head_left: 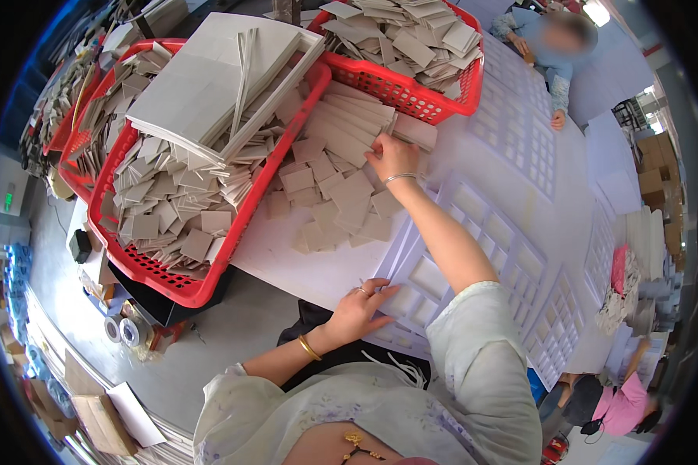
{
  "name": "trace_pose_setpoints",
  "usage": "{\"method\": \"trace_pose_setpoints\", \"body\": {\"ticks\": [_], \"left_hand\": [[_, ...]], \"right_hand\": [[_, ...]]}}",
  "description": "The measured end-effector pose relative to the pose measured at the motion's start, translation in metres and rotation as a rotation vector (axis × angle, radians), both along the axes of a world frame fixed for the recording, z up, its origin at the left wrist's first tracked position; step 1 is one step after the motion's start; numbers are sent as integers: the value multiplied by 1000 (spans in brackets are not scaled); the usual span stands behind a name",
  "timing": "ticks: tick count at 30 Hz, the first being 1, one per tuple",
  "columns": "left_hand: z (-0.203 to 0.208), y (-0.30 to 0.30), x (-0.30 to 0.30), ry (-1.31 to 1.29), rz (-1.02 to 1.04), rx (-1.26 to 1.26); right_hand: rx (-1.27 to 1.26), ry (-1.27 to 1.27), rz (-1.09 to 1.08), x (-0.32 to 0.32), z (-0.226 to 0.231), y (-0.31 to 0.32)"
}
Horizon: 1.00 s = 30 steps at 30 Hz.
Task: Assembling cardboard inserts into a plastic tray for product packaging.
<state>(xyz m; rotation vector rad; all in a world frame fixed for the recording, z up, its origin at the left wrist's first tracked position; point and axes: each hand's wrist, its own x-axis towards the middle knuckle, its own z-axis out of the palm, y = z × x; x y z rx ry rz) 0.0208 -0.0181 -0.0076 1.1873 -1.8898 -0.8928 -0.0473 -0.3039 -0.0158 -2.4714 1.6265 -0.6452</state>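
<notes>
My right hand point(395, 160) reaches to the near end of a row of long grey cardboard strips point(345, 128). Its fingers are bent together at the strips' ends; exactly which piece they pinch is partly hidden. Loose grey cardboard squares point(353, 190) lie in a spread heap just left of that wrist. My left hand point(357, 311) has its fingers apart, with the fingertips over the left edge of a white frame sheet point(419, 310) cut with rectangular openings. Nothing shows in that hand. The frame sheet lies under my right forearm.
A red basket point(198, 294) full of grey squares stands at left, with large stacked boards point(217, 74) across it. Another filled red basket point(399, 89) is behind the strips. More cut-out sheets point(512, 116) cover the table's far right, where another person point(554, 54) sits.
</notes>
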Motion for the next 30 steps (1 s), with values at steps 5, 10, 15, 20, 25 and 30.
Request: {"method": "trace_pose_setpoints", "body": {"ticks": [5, 10, 15, 20, 25, 30], "left_hand": [[-2, -1, 0, -16, 0, -9], [-1, -2, 0, -32, -10, -26], [9, -14, 12, 244, 87, 106], [-1, -59, 18, 707, 349, 298], [30, -83, 7, 920, 347, 311], [50, -64, 5, 424, 263, 247]], "right_hand": [[-55, -104, 74, 1, -2, 6], [81, -292, 89, -4, 3, 12], [535, -907, -22, -31, 27, 24], [915, -1223, -55, -61, 65, 74], [1059, -1296, 68, -65, 81, 135], [952, -1199, 113, -80, 95, 154]]}}
